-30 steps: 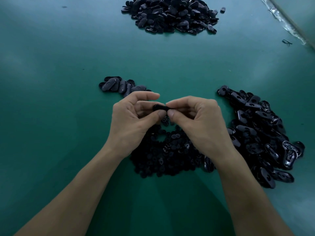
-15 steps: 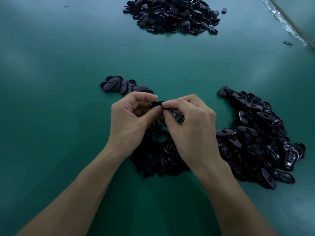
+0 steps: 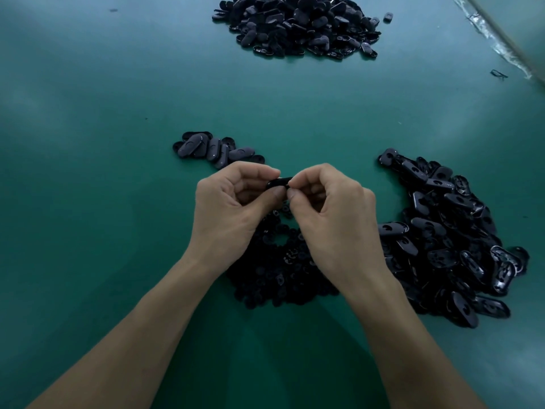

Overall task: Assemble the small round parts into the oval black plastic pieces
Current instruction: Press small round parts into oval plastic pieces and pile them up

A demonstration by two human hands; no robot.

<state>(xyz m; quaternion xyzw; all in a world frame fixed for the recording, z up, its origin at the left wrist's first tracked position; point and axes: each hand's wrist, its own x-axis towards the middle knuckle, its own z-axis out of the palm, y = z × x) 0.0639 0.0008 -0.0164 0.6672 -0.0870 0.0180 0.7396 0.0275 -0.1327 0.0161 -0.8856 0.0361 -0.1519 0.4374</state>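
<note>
**Item in hand:** one oval piece (image 3: 278, 183), centre of the frame, held level between your left hand (image 3: 233, 214) and right hand (image 3: 333, 219). The fingers (image 3: 259, 171) of both hands are curled. Thumb and forefinger pinch one end apiece, probably to steady the piece while a round part is pressed in. Whether a part is seated in it is hidden behind your fingertips.

**Stock, round parts (image 3: 274, 278):** a flat heap on the bench (image 3: 103, 172) directly beneath your hands, likely kept there for the shortest reach.

**Stock, open ovals (image 3: 451, 246):** a sprawling pile at the right of the frame, just beside your right wrist. Many lie hollow side up.

**Small row (image 3: 212, 147):** a few ovals, mostly smooth side up, just above and left of your left hand. These are judged to be finished pieces set aside.

**Big heap (image 3: 298, 25):** more ovals at top centre, well apart from the work.

**Markings:** no brand, label or writing can be read on any item.
</note>
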